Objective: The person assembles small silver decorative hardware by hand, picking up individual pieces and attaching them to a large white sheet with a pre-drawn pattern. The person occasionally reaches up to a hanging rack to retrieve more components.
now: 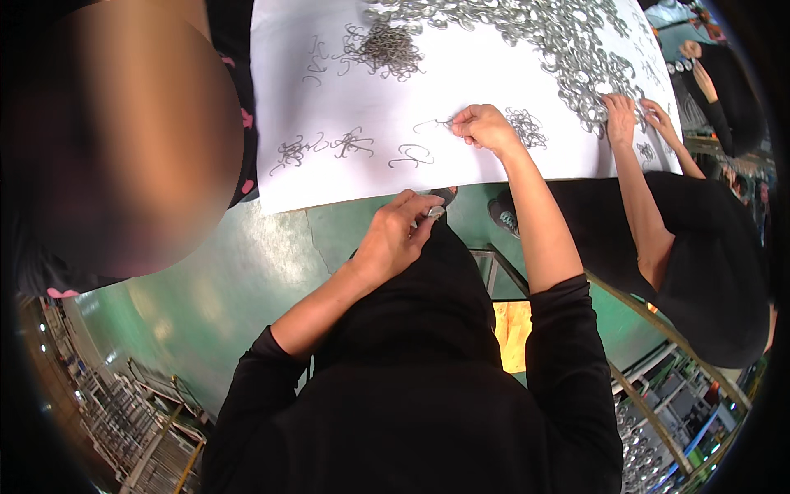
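Note:
My left hand [387, 237] is raised just off the table's near edge, its thumb and fingers pinching a small shiny metal piece [435, 212]. Over the white tabletop [477, 70], my right hand [487, 128] is closed in a pinch on a thin wire hook [426, 126], whose curved end sticks out to the left. Nearer me lie a few loose wire hooks [411, 155]. A small cluster of hooks [527, 128] is just right of my right hand, and other little clusters [352, 143] lie to the left.
A dense pile of wire hooks [387, 51] lies farther back. Many shiny metal pieces [576, 78] spread across the far right. A co-worker's hands [621, 119] touch them. Another person [132, 140] is close on my left. Metal racks [136, 420] stand on the green floor [177, 329].

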`<state>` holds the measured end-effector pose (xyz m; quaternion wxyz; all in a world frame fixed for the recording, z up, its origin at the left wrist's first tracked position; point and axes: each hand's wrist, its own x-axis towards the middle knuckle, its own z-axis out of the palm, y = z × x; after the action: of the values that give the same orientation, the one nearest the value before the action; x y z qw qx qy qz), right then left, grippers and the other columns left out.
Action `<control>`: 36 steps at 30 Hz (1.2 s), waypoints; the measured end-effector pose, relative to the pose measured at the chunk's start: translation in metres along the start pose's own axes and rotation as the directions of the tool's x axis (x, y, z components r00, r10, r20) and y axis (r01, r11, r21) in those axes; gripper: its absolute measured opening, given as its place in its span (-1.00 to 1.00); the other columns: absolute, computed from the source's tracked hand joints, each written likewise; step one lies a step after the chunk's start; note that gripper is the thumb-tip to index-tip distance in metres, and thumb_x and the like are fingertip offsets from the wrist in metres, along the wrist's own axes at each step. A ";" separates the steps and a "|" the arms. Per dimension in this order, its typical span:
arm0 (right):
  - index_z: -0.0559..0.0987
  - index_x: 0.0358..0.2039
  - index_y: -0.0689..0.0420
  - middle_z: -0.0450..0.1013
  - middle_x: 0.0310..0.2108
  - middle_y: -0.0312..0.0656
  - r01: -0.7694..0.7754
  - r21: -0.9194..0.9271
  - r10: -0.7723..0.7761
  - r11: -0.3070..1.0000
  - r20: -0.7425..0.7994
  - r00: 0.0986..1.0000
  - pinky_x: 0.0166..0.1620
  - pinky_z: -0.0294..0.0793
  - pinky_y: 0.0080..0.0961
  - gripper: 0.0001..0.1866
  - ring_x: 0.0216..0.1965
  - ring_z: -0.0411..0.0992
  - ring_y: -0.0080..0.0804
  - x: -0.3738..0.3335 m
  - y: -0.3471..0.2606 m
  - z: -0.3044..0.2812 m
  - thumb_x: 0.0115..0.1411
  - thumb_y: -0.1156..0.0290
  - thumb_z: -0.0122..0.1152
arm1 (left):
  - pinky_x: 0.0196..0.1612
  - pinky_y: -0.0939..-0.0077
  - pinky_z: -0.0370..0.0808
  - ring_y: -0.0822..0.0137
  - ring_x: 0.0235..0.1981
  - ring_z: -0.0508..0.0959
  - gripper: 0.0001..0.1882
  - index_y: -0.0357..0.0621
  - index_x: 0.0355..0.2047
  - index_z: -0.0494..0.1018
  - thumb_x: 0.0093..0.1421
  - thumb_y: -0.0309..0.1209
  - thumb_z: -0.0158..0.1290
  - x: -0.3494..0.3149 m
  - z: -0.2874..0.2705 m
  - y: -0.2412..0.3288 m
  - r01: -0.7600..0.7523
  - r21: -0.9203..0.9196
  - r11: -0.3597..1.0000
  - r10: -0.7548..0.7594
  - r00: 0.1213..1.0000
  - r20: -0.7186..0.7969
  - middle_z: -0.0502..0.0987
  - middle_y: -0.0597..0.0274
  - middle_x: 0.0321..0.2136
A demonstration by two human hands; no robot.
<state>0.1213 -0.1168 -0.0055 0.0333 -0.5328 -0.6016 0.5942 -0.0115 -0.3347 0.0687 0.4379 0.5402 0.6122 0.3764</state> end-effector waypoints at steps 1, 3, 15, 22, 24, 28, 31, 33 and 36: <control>0.54 -0.36 0.27 0.48 -0.56 -0.26 -0.021 -0.029 0.020 0.999 -0.045 0.999 -0.60 0.28 -0.67 -0.85 -0.58 0.38 -0.60 -0.005 0.003 -0.002 0.00 0.56 0.24 | -0.36 0.53 0.55 0.34 -0.43 0.52 -0.67 -0.20 -0.14 0.47 0.06 -0.70 0.03 0.002 0.000 0.002 -0.009 -0.003 1.000 0.009 1.000 -0.003 0.44 0.17 -0.41; 0.52 -0.32 0.27 0.48 -0.53 -0.27 -0.074 0.043 0.078 0.996 -0.090 0.993 -0.56 0.28 -0.68 -0.82 -0.56 0.37 -0.62 -0.021 0.003 -0.006 0.04 0.52 0.23 | -0.35 0.54 0.56 0.35 -0.41 0.53 -0.68 -0.20 -0.14 0.47 0.06 -0.69 0.03 0.006 0.001 0.006 -0.025 -0.011 1.000 0.025 1.000 -0.013 0.44 0.18 -0.41; 0.53 -0.41 0.19 0.39 -0.55 -0.38 0.190 0.696 -0.071 0.692 -0.196 0.978 -0.50 0.26 -0.73 -0.93 -0.55 0.27 -0.69 -0.178 0.009 0.049 0.14 0.47 0.19 | -0.30 0.53 0.55 0.33 -0.27 0.59 -0.73 -0.25 -0.17 0.45 0.08 -0.64 0.06 0.018 0.010 0.020 0.008 -0.038 0.999 -0.008 1.000 0.016 0.54 0.18 -0.30; 0.52 -0.41 0.16 0.36 -0.34 -0.35 0.402 0.501 -0.097 0.766 -0.529 0.843 -0.35 0.23 -0.66 -0.94 -0.40 0.27 -0.65 -0.179 0.021 0.070 0.13 0.47 0.20 | -0.31 0.51 0.55 0.34 -0.29 0.59 -0.68 -0.26 -0.15 0.35 0.07 -0.63 0.10 0.025 0.025 0.028 -0.019 -0.062 0.998 0.022 0.998 0.053 0.54 0.16 -0.34; 0.50 -0.40 0.15 0.28 -0.19 -0.27 0.449 0.446 -0.111 0.775 -0.602 0.791 -0.30 0.24 -0.64 -0.95 -0.32 0.26 -0.62 -0.178 0.019 0.068 0.13 0.48 0.18 | -0.37 0.48 0.55 0.31 -0.34 0.60 -0.66 -0.24 -0.14 0.31 0.06 -0.62 0.12 0.029 0.032 0.030 -0.078 -0.080 0.994 0.079 0.997 0.017 0.54 0.15 -0.40; 0.47 -0.37 0.15 0.27 -0.23 -0.21 0.539 0.201 -0.224 0.818 -0.751 0.620 -0.30 0.24 -0.63 -0.93 -0.30 0.24 -0.51 -0.185 0.026 0.063 0.11 0.50 0.15 | -0.32 0.49 0.56 0.32 -0.34 0.59 -0.67 -0.30 -0.13 0.32 0.09 -0.56 0.12 0.044 0.042 0.026 -0.217 -0.241 0.946 0.223 0.975 -0.001 0.53 0.11 -0.36; 0.46 -0.38 0.16 0.27 -0.23 -0.19 0.573 0.115 -0.301 0.811 -0.758 0.578 -0.28 0.25 -0.60 -0.94 -0.26 0.24 -0.44 -0.193 0.029 0.050 0.12 0.48 0.12 | -0.34 0.47 0.55 0.30 -0.34 0.58 -0.76 -0.31 -0.18 0.40 0.14 -0.49 0.08 0.103 0.036 0.021 -0.261 -0.039 0.965 0.258 0.964 -0.069 0.53 0.08 -0.33; 0.45 -0.39 0.17 0.26 -0.23 -0.16 0.549 0.070 -0.328 0.833 -0.736 0.592 -0.24 0.26 -0.57 -0.94 -0.23 0.26 -0.40 -0.199 0.028 0.041 0.13 0.48 0.11 | -0.38 0.46 0.54 0.26 -0.38 0.57 -0.80 -0.28 -0.25 0.48 0.16 -0.43 0.06 0.164 0.039 0.006 -0.282 0.088 0.955 0.289 0.954 -0.085 0.53 0.07 -0.34; 0.45 -0.41 0.20 0.27 -0.25 -0.11 0.521 0.026 -0.347 0.853 -0.718 0.604 -0.13 0.29 -0.48 -0.95 -0.22 0.28 -0.30 -0.202 0.030 0.030 0.10 0.52 0.11 | -0.27 0.41 0.51 0.17 -0.33 0.54 -0.80 -0.23 -0.24 0.49 0.12 -0.44 0.08 0.263 0.055 -0.029 -0.237 0.263 0.935 0.275 0.955 -0.114 0.52 0.07 -0.28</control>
<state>0.2058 -0.2829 0.0831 0.4607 -0.5432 -0.5825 0.3916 0.0217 -0.0782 -0.0103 0.2676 0.6358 0.6095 0.3908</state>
